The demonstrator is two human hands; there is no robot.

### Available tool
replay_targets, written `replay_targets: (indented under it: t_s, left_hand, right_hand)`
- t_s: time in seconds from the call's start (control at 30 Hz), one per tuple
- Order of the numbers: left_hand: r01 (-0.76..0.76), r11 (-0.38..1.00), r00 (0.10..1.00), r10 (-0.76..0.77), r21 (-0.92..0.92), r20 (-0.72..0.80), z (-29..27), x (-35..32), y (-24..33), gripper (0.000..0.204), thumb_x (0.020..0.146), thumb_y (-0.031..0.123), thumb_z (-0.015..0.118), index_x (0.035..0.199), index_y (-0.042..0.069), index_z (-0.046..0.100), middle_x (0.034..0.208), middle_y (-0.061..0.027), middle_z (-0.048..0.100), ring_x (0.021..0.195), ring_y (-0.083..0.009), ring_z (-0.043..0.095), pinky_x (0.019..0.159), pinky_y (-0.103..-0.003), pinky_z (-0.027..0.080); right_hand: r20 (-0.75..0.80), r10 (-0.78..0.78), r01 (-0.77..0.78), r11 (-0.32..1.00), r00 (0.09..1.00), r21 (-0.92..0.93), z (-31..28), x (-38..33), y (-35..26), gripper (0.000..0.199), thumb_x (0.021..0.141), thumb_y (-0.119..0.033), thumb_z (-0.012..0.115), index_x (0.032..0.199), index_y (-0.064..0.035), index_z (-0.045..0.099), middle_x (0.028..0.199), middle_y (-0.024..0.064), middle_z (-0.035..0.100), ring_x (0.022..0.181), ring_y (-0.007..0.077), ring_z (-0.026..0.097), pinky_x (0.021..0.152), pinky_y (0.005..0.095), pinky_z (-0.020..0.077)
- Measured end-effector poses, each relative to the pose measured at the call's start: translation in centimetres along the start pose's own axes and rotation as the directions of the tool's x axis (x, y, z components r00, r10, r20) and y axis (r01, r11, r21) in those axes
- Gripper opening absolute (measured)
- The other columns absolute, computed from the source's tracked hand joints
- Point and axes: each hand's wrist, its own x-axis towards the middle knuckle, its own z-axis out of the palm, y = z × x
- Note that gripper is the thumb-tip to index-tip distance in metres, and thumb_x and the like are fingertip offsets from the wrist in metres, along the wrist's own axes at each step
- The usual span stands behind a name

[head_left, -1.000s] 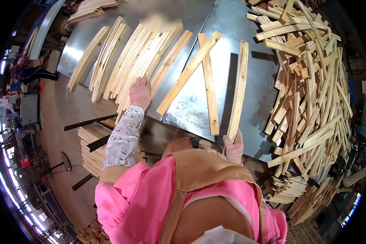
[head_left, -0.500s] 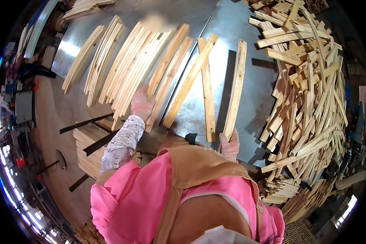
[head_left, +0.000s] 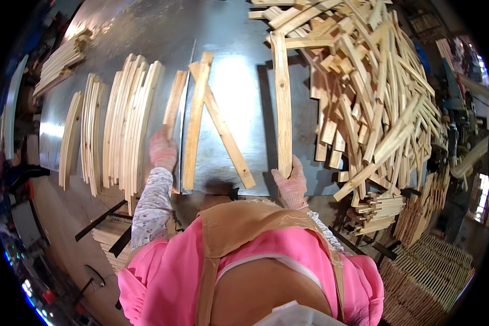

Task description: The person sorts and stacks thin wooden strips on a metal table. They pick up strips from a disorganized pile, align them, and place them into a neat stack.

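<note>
In my right hand (head_left: 292, 185) is the near end of a long wooden slat (head_left: 282, 103), pinched between thumb and fingers. That slat points away from me, its far end at the edge of the loose pile. My left hand (head_left: 163, 149) is closed over the near part of another wooden slat (head_left: 174, 100), whose lower end the hand hides. Between my hands, two slats lie crossed: a straighter one (head_left: 195, 125) over a slanted one (head_left: 228, 136). Left of my left hand lies a row of slats (head_left: 136, 125) set side by side.
A large jumbled heap of slats (head_left: 364, 92) covers the right side of the metal table (head_left: 233, 70). Smaller groups of slats (head_left: 91, 130) line the left. Stacked slats (head_left: 380, 212) stand below the table's right edge; dark bars (head_left: 100, 220) jut out at the lower left.
The view has swung, so the table now sits squarer before me. Beside my left hand one slat shows where two did. The right hand's slat has come up against the heap.
</note>
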Motion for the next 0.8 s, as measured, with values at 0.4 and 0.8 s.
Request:
replay_targets:
  t_s: [0.4, 0.8]
  left_hand:
    - [0.042, -0.148, 0.927, 0.375, -0.988, -0.017, -4.7, -4.6, 41.5, 0.067, 0.097, 0.034, 0.074, 0.154, 0.004, 0.054, 0.132, -0.008, 0.066, 0.116, -0.0179, 0.067, 0.101, -0.035, 0.057]
    - [0.337, -0.06, 0.52, 0.844, -0.94, 0.132, 9.6, -31.4, 84.3, 0.072, 0.104, 0.037, 0.065, 0.164, 0.005, 0.04, 0.138, -0.009, 0.063, 0.118, -0.0177, 0.063, 0.103, -0.035, 0.053]
  right_hand:
    - [-0.089, -0.271, 0.283, 0.863, 0.959, 0.419, -15.8, 0.9, 2.2, 0.071, 0.091, -0.007, 0.077, 0.156, -0.0024, 0.048, 0.135, 0.0117, 0.068, 0.118, 0.0201, 0.067, 0.102, 0.034, 0.0534]
    - [-0.454, -0.195, 0.3, 0.938, 0.869, 0.171, -47.5, -6.9, 22.2, 0.101, 0.093, -0.039, 0.074, 0.17, -0.0034, 0.018, 0.141, 0.0282, 0.065, 0.126, 0.0412, 0.069, 0.106, 0.0438, 0.055]
